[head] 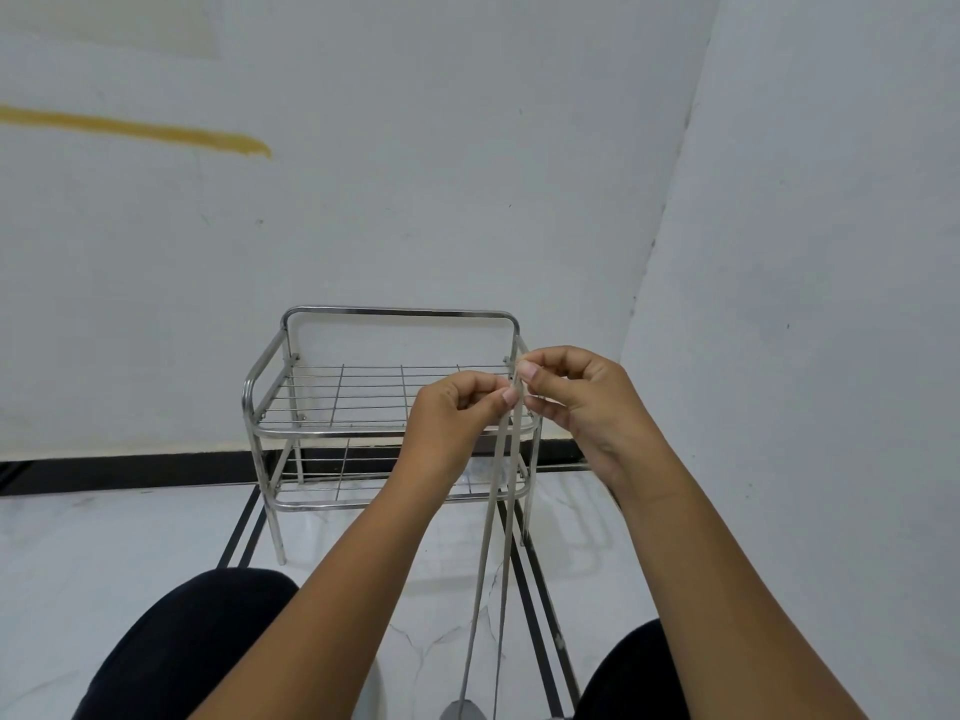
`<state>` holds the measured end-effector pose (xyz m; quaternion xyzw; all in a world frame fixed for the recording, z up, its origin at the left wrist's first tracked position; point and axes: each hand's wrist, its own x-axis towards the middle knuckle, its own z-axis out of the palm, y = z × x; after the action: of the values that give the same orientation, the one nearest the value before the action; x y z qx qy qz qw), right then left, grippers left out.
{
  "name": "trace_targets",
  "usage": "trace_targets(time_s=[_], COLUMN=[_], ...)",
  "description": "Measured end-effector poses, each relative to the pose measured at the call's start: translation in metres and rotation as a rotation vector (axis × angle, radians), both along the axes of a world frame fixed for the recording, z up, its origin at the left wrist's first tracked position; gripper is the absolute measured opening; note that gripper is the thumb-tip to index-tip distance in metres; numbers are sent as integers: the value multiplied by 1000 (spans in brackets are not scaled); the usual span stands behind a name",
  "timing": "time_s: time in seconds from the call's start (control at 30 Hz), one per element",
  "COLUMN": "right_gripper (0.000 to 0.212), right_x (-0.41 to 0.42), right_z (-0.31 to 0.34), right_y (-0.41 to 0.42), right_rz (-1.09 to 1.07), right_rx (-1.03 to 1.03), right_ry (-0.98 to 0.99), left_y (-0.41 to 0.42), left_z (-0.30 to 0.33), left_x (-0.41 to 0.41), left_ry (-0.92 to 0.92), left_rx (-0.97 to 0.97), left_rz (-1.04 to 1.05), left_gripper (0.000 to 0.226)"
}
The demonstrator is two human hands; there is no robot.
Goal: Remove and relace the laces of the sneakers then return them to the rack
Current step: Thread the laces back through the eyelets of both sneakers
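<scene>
Seen from the wearer's head: two bare forearms reach forward from the bottom of the view. At about 1 o'clock from the centre, the left hand (457, 407) and the right hand (576, 392) meet, nearly touching. Each hand has its fingers curled and pinches the top of a pale grey lace (488, 517) between thumb and fingertips. Two strands of the lace hang straight down from the pinch toward 6 o'clock, side by side and close together.

At the very bottom edge, at 6 o'clock, a small grey rounded shape shows where the strands end; it is probably the sneaker (462, 711), but too little is visible to be sure. Behind the hands, at 12 o'clock from them, a two-shelf metal wire rack (332, 397) stands against a white wall, with no shoes visible on it.

Likely risks, judged from this: the two ends may sit unevenly, leaving one side short after lacing; the narrow pinch could slip and drop a strand; the strands could twist round each other.

No brand, label or readable writing is visible anywhere.
</scene>
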<state>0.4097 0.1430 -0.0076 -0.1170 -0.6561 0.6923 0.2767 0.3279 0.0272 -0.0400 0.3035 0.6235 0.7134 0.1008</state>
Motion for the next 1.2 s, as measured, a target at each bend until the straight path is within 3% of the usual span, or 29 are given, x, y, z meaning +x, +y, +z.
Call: trace_targets(time_s=[0.87,1.2], right_gripper=[4,11], right_x=[1,1], right_z=[2,3], right_y=[-4,-6], right_rz=[69,59], right_rx=[-143,-58], right_ry=[-23,-33], left_y=[2,4], left_z=[2,-3], left_x=[2,3], left_ry=[-59,162], left_rx=[82,-109], left_rz=[7,111], left_gripper=[9,8])
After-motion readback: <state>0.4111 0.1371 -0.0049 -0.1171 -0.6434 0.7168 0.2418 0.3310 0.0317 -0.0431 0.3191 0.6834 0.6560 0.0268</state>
